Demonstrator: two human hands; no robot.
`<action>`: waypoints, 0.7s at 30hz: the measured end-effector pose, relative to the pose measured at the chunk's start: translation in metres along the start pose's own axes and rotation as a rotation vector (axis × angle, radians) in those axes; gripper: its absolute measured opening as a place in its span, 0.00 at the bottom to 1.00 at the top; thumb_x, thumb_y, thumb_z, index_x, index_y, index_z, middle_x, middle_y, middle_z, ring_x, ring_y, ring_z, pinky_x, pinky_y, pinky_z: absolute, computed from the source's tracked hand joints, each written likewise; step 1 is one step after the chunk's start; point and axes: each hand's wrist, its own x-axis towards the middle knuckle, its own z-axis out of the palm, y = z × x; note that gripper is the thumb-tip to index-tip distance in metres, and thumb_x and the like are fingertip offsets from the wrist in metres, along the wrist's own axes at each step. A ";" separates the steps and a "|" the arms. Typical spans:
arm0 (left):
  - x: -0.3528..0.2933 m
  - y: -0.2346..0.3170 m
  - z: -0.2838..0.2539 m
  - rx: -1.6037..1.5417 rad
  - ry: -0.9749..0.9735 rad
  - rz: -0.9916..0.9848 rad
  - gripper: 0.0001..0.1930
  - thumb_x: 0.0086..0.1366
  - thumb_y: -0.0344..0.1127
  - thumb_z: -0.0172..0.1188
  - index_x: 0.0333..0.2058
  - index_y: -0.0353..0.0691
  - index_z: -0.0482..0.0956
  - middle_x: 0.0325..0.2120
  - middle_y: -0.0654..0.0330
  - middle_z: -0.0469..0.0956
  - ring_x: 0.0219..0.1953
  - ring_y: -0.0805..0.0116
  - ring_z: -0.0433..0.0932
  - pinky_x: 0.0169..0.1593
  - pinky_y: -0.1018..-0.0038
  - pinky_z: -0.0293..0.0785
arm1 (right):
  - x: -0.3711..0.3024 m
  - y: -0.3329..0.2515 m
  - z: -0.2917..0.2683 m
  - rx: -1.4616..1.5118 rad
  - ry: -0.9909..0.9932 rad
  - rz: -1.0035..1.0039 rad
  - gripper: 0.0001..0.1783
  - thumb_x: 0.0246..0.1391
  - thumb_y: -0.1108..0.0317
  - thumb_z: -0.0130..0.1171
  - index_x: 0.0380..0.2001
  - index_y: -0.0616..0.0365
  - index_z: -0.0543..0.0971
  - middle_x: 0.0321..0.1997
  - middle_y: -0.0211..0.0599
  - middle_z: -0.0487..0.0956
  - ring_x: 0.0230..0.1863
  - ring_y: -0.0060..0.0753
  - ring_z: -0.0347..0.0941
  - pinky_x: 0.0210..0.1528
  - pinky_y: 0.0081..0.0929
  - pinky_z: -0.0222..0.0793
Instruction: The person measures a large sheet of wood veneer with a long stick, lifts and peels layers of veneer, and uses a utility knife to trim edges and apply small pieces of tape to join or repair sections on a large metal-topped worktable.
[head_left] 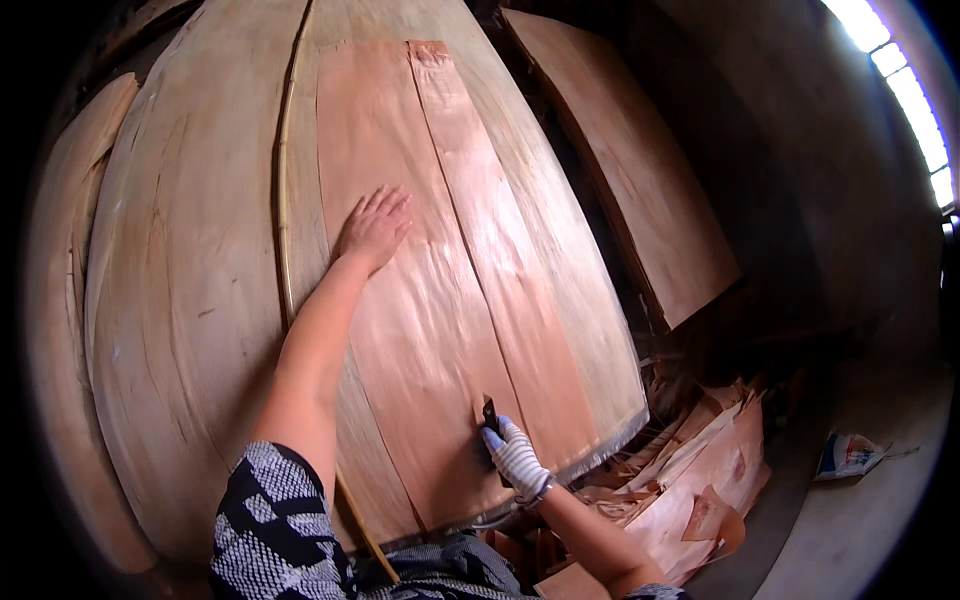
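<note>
Bare and spread flat, my left hand [376,230] presses on a wide reddish wood veneer sheet [400,320]. A narrower reddish veneer strip [490,200] lies along its right side, with a dark seam between them. My right hand [518,458], in a striped white glove with bluish fingertips, is closed around a short black knife [489,412] over the near part of the wide sheet. Much of the knife is hidden by the fingers, and I cannot tell if its tip touches the veneer. Both reddish pieces rest on a large pale veneer stack [200,250].
A thin bamboo stick [285,190] runs lengthwise left of the reddish sheet. More veneer stands at the far left [75,300], and another veneer stack [630,160] lies to the right. Torn veneer scraps [700,470] pile up at the near right. Beyond them lies a crumpled white-and-blue packet [850,455].
</note>
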 end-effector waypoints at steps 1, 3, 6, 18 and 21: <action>0.008 -0.006 -0.001 -0.010 0.057 -0.037 0.24 0.63 0.45 0.40 0.57 0.47 0.58 0.59 0.64 0.53 0.62 0.65 0.48 0.62 0.65 0.43 | 0.014 -0.007 -0.001 -0.118 0.040 -0.139 0.08 0.52 0.66 0.50 0.33 0.59 0.71 0.25 0.37 0.72 0.27 0.34 0.69 0.29 0.30 0.65; 0.013 -0.016 0.003 -0.012 0.128 -0.024 0.22 0.63 0.42 0.40 0.56 0.46 0.60 0.58 0.64 0.57 0.61 0.64 0.52 0.62 0.66 0.46 | 0.051 -0.036 -0.001 -0.355 0.086 -0.410 0.09 0.52 0.65 0.50 0.34 0.59 0.70 0.28 0.45 0.74 0.28 0.44 0.71 0.31 0.36 0.65; 0.015 -0.023 0.005 -0.045 0.147 -0.005 0.21 0.62 0.38 0.41 0.55 0.46 0.61 0.56 0.64 0.60 0.59 0.64 0.55 0.61 0.66 0.49 | 0.142 -0.135 0.025 -0.524 0.046 -0.389 0.13 0.52 0.62 0.44 0.37 0.59 0.66 0.29 0.57 0.74 0.31 0.59 0.69 0.34 0.50 0.63; 0.039 -0.035 0.023 -0.047 0.180 -0.004 0.21 0.60 0.43 0.43 0.53 0.53 0.66 0.55 0.71 0.62 0.59 0.66 0.56 0.61 0.67 0.50 | 0.209 -0.212 0.090 -0.521 0.159 -0.197 0.21 0.57 0.64 0.30 0.38 0.67 0.70 0.40 0.57 0.74 0.42 0.54 0.71 0.44 0.43 0.66; 0.027 -0.040 0.015 -0.040 0.089 -0.059 0.23 0.60 0.47 0.45 0.54 0.51 0.63 0.57 0.70 0.59 0.61 0.67 0.53 0.62 0.65 0.46 | 0.109 -0.148 0.110 -0.682 -0.062 -0.046 0.18 0.57 0.65 0.29 0.42 0.64 0.65 0.36 0.58 0.75 0.38 0.54 0.73 0.38 0.45 0.68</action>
